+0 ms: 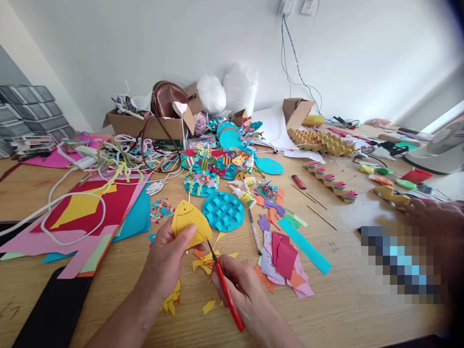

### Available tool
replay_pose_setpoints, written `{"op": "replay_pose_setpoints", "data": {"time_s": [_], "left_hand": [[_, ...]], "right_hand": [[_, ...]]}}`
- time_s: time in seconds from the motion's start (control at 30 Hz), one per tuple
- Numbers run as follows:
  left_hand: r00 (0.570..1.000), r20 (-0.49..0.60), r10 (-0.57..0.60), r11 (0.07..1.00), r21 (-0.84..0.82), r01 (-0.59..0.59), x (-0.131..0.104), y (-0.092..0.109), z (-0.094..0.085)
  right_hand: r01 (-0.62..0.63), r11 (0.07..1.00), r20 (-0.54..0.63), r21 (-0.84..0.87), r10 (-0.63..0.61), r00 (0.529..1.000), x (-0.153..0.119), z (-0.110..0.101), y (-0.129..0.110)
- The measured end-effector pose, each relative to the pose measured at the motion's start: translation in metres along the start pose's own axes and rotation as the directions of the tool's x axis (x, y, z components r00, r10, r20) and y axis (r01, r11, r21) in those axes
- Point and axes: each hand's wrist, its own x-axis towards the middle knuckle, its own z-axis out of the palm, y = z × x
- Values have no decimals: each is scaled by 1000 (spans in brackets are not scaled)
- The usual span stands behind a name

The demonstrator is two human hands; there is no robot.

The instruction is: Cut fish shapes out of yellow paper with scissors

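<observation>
My left hand pinches a yellow paper fish with an eye and a curved line drawn on it. Red-handled scissors are gripped in my right hand, their dark blades meeting the fish's lower right edge. Beneath both hands lie yellow paper scraps on the wooden table. Just beyond the fish sits a round blue disc covered with raised paper scales. A pen and a pile of pink, purple and orange paper pieces lie to the right of it.
Coloured paper sheets and a white cable spread over the left side. Glue bottles, wooden sticks and egg-carton strips lie beyond. Another person's hand is at the right, near a blurred-out phone-like object.
</observation>
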Motion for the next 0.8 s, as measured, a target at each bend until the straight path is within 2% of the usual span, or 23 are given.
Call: {"op": "replay_pose_setpoints", "data": {"time_s": [0.13,0.8], "left_hand": [[998,-55,-2,1000,-27,0,-1,-3,2],[998,-6,-60,996,-71,59,-2,-8,5]], "right_hand": [[-24,998,29,62,23,999,2,4,2],[-46,985,9,165,45,999,2,7,9]]}}
